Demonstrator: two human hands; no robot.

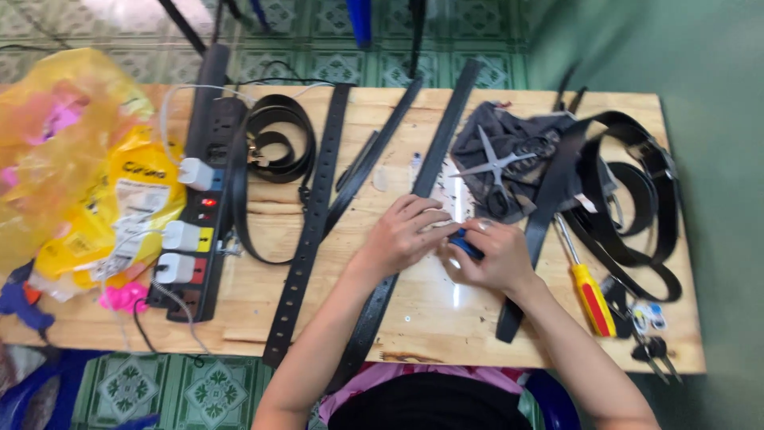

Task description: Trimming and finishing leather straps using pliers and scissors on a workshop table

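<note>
While the head camera looks straight down on a wooden table (477, 318), both hands meet near its middle over a long black belt (434, 171) that runs from the far edge down toward the person. The left hand (402, 235) lies flat on this belt, fingers together and pressing down, fingertips pointing right. The right hand (493, 255) sits just beside it, touching it, with fingers curled tight around a small blue tool (464, 243) whose tip shows between the two hands; what kind of tool it is cannot be told. Left of the hands, a punched black strap (310, 231) lies lengthwise, and beyond it a black power strip (199, 215) with white chargers plugged in. A yellow plastic bag (87, 183) fills the left end of the table. To the right, scissors (493, 171) rest on a grey cloth (509, 131), a screwdriver (587, 287) with a yellow and red handle lies near the right wrist, and looped black belts (637, 199) crowd the right end
</note>
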